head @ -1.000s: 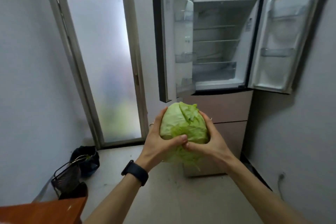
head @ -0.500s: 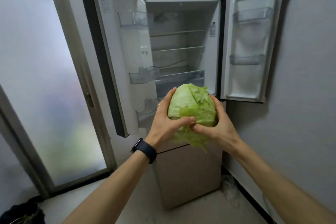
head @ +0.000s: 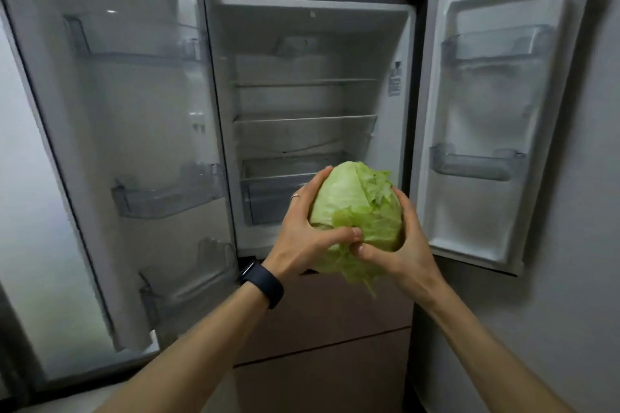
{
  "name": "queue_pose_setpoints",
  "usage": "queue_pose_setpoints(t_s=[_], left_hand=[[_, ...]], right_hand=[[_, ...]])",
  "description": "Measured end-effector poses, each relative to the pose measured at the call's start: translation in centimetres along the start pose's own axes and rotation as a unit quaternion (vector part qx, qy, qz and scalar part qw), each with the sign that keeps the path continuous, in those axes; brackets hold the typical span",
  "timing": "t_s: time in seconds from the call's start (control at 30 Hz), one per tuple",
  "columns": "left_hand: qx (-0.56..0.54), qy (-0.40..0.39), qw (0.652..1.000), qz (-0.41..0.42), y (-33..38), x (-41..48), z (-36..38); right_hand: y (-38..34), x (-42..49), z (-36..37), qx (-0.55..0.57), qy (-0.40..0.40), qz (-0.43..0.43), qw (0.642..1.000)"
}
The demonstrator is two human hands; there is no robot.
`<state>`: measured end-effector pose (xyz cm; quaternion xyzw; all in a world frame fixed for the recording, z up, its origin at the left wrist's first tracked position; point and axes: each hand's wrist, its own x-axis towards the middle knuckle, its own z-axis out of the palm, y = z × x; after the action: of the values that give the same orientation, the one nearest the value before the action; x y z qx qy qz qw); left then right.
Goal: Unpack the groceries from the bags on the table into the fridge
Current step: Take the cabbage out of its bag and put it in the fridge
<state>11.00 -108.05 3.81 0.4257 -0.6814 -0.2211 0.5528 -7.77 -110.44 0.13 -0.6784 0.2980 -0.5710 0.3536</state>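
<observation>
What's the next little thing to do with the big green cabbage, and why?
Probably carry the cabbage forward and set it in the clear drawer low in the fridge. The left hand and the right hand grip it just in front of the open compartment, and the drawer right behind it looks empty, so a short push forward should do.

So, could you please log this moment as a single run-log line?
left hand: holds lettuce | right hand: holds lettuce | fridge: both doors open, lettuce not yet inside
</observation>
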Motion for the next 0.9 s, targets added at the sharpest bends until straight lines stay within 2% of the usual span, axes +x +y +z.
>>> queue_pose_setpoints(t_s=[0.3, 0.53, 0.9], left_hand=[[0.041, 0.102, 0.994, -0.015, -8.9, 11.1, 0.7], [0.044, 0.163, 0.985, -0.021, -18.4, 21.0, -2.5], [0.083, 0.217, 0.972, -0.023, -28.4, 34.7, -8.7]], right_hand=[[9.3, 14.3, 0.2, 0.015, -0.082, 0.002, 0.997], [17.7, 27.3, 5.2, 0.024, -0.111, -0.01, 0.994], [25.8, 43.6, 12.7, 0.041, -0.141, -0.011, 0.989]])
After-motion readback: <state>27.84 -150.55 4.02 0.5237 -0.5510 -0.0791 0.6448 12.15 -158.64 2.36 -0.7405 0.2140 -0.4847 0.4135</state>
